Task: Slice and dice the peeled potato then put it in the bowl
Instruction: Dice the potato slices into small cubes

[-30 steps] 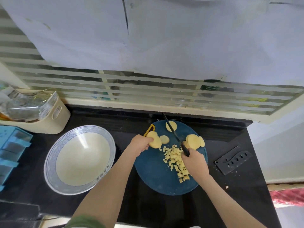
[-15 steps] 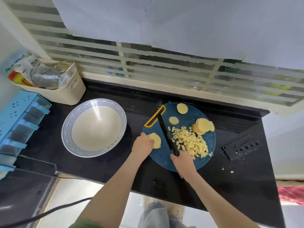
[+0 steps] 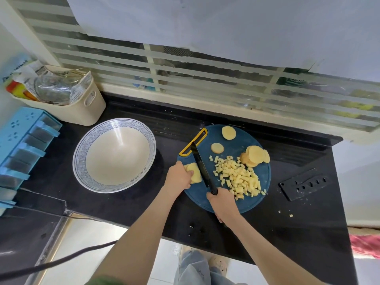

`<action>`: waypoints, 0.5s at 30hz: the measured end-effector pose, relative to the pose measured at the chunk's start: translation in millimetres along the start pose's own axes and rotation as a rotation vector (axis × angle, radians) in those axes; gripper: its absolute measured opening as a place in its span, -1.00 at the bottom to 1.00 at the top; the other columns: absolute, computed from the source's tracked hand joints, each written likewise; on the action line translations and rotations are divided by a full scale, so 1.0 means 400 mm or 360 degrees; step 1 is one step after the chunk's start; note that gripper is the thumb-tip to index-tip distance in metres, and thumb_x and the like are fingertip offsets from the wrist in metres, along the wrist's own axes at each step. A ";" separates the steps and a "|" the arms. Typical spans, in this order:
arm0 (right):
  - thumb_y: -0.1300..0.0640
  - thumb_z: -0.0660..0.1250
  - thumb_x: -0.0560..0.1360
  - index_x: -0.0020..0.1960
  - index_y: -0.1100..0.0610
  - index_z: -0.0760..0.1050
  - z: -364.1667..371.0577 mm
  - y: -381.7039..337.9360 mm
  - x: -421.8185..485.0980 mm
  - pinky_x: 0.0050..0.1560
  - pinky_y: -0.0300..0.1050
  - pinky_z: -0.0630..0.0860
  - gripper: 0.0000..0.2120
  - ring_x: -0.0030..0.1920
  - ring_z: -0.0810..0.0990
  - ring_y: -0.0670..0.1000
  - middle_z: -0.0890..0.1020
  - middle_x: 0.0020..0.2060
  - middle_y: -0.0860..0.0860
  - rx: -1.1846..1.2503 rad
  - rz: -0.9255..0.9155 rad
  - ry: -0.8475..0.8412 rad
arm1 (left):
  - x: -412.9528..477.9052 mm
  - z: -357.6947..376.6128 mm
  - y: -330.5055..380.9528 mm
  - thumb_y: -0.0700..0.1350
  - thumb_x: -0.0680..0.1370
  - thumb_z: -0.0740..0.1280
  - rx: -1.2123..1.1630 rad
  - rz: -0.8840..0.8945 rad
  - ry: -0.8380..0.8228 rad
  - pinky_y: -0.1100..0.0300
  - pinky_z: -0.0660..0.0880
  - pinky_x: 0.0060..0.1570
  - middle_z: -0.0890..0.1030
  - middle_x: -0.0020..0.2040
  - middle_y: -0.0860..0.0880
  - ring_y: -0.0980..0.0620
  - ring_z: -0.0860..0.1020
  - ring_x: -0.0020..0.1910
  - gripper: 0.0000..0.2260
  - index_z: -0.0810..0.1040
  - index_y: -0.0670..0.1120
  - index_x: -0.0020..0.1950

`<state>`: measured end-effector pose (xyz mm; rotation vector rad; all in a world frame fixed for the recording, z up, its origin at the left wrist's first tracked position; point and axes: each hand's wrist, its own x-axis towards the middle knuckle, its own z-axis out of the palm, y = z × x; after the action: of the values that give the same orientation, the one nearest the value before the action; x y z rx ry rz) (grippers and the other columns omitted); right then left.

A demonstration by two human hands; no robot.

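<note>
Pinning a few pale yellow potato slices (image 3: 195,174) at the left edge of the round blue cutting board (image 3: 232,204), the left hand (image 3: 178,178) has its fingers (image 3: 188,174) curled down over them. The right hand (image 3: 223,204) is wrapped tight round the handle of a black knife (image 3: 200,165). Its blade angles away from the person, sits right against the right side of the held slices, and its tip reaches near the board's yellow handle slot (image 3: 193,145).

Right of the blade lies a loose heap of diced potato (image 3: 238,178), small uneven cubes, moist and light yellow. Behind the heap a stack of rounds (image 3: 256,158) leans at the board's right side. Two single rounds (image 3: 228,132) lie flat and apart from each other towards the far edge.

The bowl (image 3: 78,163), cream inside with a blue patterned rim, stands on the black table (image 3: 123,204) just left of the board, holding no potato. A few stray bits (image 3: 291,215) lie on the table to the right, near a black knife sheath (image 3: 304,185).
</note>
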<state>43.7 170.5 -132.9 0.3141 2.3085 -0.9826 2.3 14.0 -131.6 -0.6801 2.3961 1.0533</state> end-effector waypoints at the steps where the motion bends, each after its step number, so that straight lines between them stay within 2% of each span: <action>1: 0.08 0.23 0.54 -0.32 0.08 0.32 0.002 0.000 0.001 -0.43 -0.15 0.34 -0.73 -0.47 0.38 -0.05 0.42 -0.43 -0.01 0.0012 0.0007 -0.0001 | 0.002 0.000 0.001 -0.05 0.57 0.30 0.0008 0.0001 0.0001 0.01 0.60 -0.06 0.63 -0.07 -0.21 -0.13 0.64 -0.14 -0.80 0.35 -0.15 -0.01; 6: 0.09 0.21 0.55 -0.31 0.07 0.29 0.004 -0.010 -0.006 -0.41 -0.13 0.36 -0.73 -0.46 0.38 -0.03 0.41 -0.41 -0.01 0.0078 0.0028 0.0037 | 0.003 -0.006 -0.011 -0.06 0.60 0.26 -0.0108 0.0000 -0.0079 0.05 0.61 -0.06 0.65 -0.08 -0.18 -0.08 0.65 -0.16 -0.85 0.37 -0.13 -0.04; 10: 0.10 0.19 0.57 -0.29 0.08 0.31 0.001 -0.032 -0.018 -0.43 -0.12 0.41 -0.74 -0.48 0.42 -0.02 0.42 -0.42 -0.01 0.0121 0.0040 0.0044 | 0.007 -0.017 -0.018 -0.08 0.58 0.27 -0.0187 -0.0022 -0.0135 -0.03 0.58 0.04 0.65 -0.08 -0.16 -0.10 0.65 -0.09 -0.89 0.40 -0.10 -0.06; 15: 0.12 0.18 0.55 -0.29 0.07 0.31 0.007 -0.049 -0.025 -0.40 -0.11 0.44 -0.76 -0.46 0.43 -0.03 0.43 -0.40 -0.02 0.0070 0.0028 0.0062 | 0.000 -0.015 -0.007 -0.13 0.58 0.26 -0.0223 -0.0006 -0.0127 -0.03 0.61 -0.04 0.63 -0.08 -0.21 -0.11 0.64 -0.13 -0.89 0.36 -0.11 -0.09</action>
<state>44.5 154.9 -117.0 0.3742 2.3174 -1.0282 2.8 7.7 -129.2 -0.6763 2.2684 1.2320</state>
